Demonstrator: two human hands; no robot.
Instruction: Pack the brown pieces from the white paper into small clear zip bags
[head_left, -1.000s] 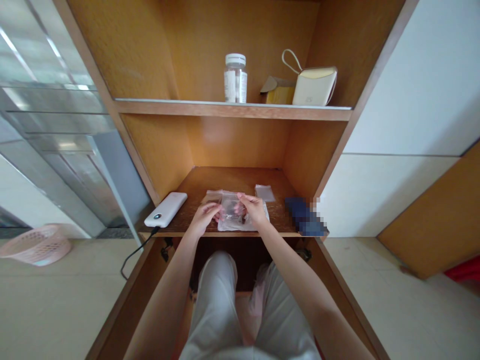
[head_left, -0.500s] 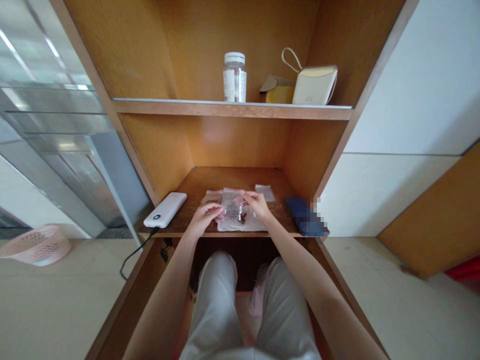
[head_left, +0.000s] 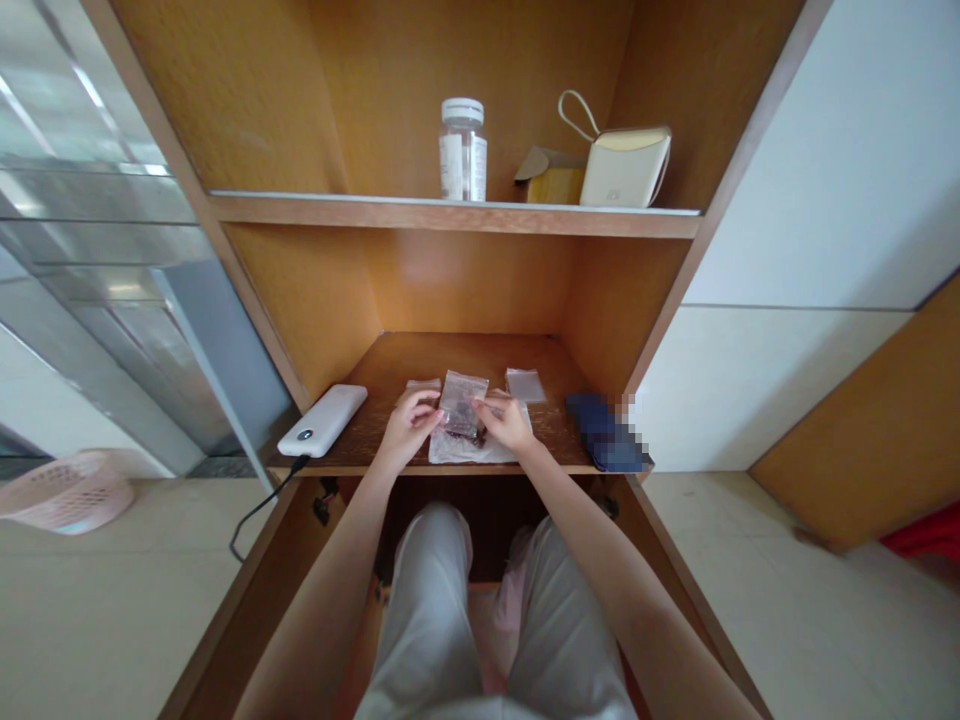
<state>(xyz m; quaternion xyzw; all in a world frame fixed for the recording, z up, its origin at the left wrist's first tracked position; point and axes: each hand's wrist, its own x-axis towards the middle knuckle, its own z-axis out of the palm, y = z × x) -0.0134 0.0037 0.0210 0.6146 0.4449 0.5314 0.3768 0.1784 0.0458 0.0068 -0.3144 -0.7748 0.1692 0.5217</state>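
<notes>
A small clear zip bag (head_left: 463, 398) is held between my two hands above the desk surface, its zip edge facing away from me. My left hand (head_left: 411, 428) pinches its lower left side. With thumb and fingers closed, my right hand (head_left: 508, 420) grips its right side. Beneath it lies a larger clear plastic bag (head_left: 450, 450), with small dark bits showing near its middle; what they are I cannot make out. Another zip bag (head_left: 426, 385) sits partly hidden behind my left hand. A flat zip bag (head_left: 525, 385) rests behind my right hand.
A white power bank (head_left: 324, 420) with a black cable lies at the left. On the right is a dark blue, partly blurred item (head_left: 604, 430). The shelf above holds a clear bottle (head_left: 463, 150), a yellow box (head_left: 555, 180) and a cream case (head_left: 626, 168). A pink basket (head_left: 71, 492) stands on the floor.
My right hand has moved down the bag's right side, from its upper corner. The bag now looks flatter and its zip edge shows fully. The view has shifted slightly.
</notes>
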